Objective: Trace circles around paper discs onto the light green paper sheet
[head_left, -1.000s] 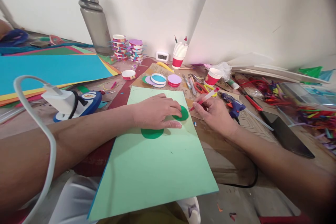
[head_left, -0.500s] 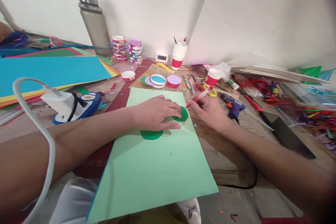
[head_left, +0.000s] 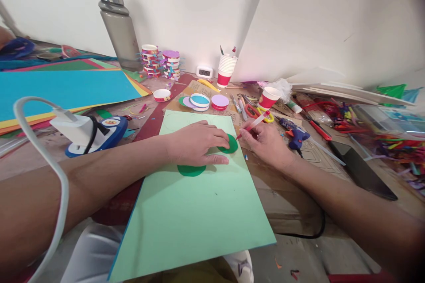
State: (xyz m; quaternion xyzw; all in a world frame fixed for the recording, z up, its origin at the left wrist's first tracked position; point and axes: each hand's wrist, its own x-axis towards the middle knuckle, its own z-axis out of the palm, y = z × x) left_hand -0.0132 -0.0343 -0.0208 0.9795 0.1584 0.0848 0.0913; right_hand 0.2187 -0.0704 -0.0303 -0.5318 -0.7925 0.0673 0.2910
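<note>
My left hand (head_left: 199, 143) lies over a light green paper sheet (head_left: 195, 230), thumb apart from the fingers. Its fingertips press on a dark green paper circle (head_left: 232, 143) near the sheet's right edge. Under my palm, a second dark green circle (head_left: 191, 171) shows only its lower part. My right hand (head_left: 265, 141) pinches a pen with a clear barrel and red end (head_left: 257, 121). Its tip is at the right rim of the first circle. Faint curved pencil lines show on the far part of the sheet.
Lidded paper discs (head_left: 199, 101), a paper cup (head_left: 269, 96), scissors (head_left: 254, 111) and a blue glue gun (head_left: 297, 137) lie beyond and right. Left are a power strip with a charger (head_left: 75, 132) and coloured sheets (head_left: 66, 88). A grey bottle (head_left: 121, 37) stands behind.
My right hand and the pen have shifted very slightly along the circle's right rim. My left hand stays in place on the circle.
</note>
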